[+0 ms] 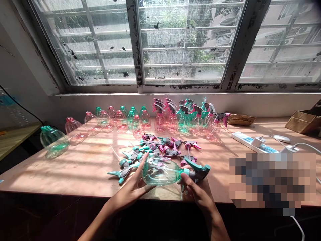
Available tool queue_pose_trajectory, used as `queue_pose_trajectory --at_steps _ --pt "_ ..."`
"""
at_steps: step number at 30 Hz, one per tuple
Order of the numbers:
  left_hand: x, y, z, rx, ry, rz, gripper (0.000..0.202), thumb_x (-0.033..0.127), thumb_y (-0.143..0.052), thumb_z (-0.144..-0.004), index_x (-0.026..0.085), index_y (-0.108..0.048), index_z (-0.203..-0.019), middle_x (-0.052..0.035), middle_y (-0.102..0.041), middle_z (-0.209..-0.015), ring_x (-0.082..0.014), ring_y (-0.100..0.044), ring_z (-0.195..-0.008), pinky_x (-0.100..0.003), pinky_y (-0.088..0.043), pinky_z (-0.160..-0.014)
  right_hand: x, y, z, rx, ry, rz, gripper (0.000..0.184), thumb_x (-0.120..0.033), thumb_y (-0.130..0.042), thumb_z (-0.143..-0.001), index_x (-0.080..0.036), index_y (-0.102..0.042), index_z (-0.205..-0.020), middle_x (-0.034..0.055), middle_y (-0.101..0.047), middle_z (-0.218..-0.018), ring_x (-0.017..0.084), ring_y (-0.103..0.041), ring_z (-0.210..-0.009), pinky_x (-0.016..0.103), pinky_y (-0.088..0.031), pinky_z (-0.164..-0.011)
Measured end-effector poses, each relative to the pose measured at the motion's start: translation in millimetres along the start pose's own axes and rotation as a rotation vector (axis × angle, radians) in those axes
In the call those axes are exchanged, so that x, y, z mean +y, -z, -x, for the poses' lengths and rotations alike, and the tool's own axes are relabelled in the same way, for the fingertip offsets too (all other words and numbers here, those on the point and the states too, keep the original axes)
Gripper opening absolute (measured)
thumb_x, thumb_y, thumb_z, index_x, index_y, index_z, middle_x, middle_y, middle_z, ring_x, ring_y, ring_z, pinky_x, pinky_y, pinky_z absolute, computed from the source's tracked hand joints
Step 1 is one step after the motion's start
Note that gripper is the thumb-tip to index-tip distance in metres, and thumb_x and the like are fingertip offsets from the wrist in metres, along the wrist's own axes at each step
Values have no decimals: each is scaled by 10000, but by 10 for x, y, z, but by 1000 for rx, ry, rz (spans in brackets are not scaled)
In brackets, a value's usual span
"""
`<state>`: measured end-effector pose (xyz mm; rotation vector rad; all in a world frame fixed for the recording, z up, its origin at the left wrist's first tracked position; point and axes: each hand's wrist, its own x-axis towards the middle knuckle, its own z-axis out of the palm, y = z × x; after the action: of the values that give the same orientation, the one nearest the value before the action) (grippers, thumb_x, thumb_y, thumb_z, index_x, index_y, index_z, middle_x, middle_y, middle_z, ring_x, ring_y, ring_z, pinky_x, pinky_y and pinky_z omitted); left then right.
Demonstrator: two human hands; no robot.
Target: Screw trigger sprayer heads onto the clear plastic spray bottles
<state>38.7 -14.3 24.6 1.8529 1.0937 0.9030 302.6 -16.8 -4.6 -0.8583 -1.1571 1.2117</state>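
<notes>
A clear green spray bottle point(162, 170) lies sideways in the air above the table's front edge, its neck toward the right. My left hand point(140, 180) is closed around the bottle's base end. At the neck, my right hand point(194, 189) grips the teal collar of a grey and teal spray head point(198, 170), which sits on the bottle mouth. Whether the collar is fully tightened I cannot tell. Just behind the bottle lies a pile of loose spray heads point(172, 152) in pink, teal and grey, some with their thin tubes showing.
Open-topped pink and green bottles point(121, 121) stand at the back left; one green bottle point(54, 142) is near the left edge. Bottles with spray heads point(184, 122) stand at back centre. To the right are a power strip point(253, 142) with cables, a cardboard box point(304, 117) and a blurred patch.
</notes>
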Motion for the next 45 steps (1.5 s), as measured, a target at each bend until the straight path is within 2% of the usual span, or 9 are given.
queue_pose_trajectory --at_steps 3,8,15,18,23,32,38,42,45 --pt "-15 -2 6 -9 15 23 975 487 -736 -910 339 -121 -1652 -52 -277 -1707 -343 -75 -1596 -509 -110 -1291 11 -1 -5 5 2 0 352 -494 -819 -821 -183 -685 -916 29 -724 -687 167 -619 -592 259 -495 -570" --pt "-96 1 4 4 75 34 967 552 -759 -863 313 -233 -1639 -55 -331 -1686 -394 -280 -1543 -526 -185 -1284 -17 -14 14 -26 -1 52 330 -503 -791 -849 -189 -691 -848 29 -714 -697 163 -611 -587 264 -484 -570" --pt "3 -22 -26 -23 -28 120 938 532 -647 -966 342 -38 -1653 -47 -173 -1736 -338 -108 -1592 -451 -236 -1274 16 -12 8 -16 -9 19 325 -500 -785 -853 -188 -703 -812 21 -705 -686 154 -584 -572 266 -471 -561" --pt "-18 -16 -14 -5 -4 46 1037 530 -735 -902 348 -42 -1651 -44 -176 -1735 -350 -72 -1594 -485 -173 -1287 27 -1 -2 -42 1 59 371 -513 -765 -866 -172 -711 -729 26 -689 -657 154 -581 -560 273 -472 -564" --pt "-117 9 0 22 36 -36 1007 582 -749 -864 326 -170 -1647 -61 -338 -1682 -390 -239 -1558 -550 -183 -1282 17 7 -6 -66 -15 69 386 -509 -765 -866 -165 -707 -700 37 -684 -658 163 -586 -557 280 -461 -547" --pt "-69 1 -3 17 -44 -68 930 483 -691 -949 357 -92 -1649 -47 -202 -1727 -339 -119 -1588 -534 -160 -1277 5 -10 -16 -37 -3 24 353 -515 -789 -840 -180 -691 -787 34 -721 -668 163 -603 -552 271 -490 -565" --pt "-135 11 -6 1 2 -52 977 532 -736 -898 336 -142 -1648 -66 -246 -1715 -377 -294 -1541 -548 -235 -1261 -4 -1 -12 -44 -5 79 375 -505 -766 -865 -174 -702 -700 37 -698 -655 167 -604 -573 273 -478 -576" --pt "-83 7 -4 6 -53 -84 933 457 -685 -961 387 -55 -1645 -19 -163 -1737 -323 -101 -1592 -523 -148 -1280 7 -3 -9 -45 16 54 334 -491 -767 -867 -185 -698 -753 27 -701 -671 159 -603 -575 269 -488 -588" --pt "-69 -5 13 19 -70 -92 912 466 -652 -978 388 -35 -1645 -32 -207 -1727 -318 -76 -1594 -545 -157 -1272 13 -4 -3 -50 10 44 343 -493 -769 -861 -180 -698 -739 28 -695 -659 155 -597 -557 267 -478 -562"
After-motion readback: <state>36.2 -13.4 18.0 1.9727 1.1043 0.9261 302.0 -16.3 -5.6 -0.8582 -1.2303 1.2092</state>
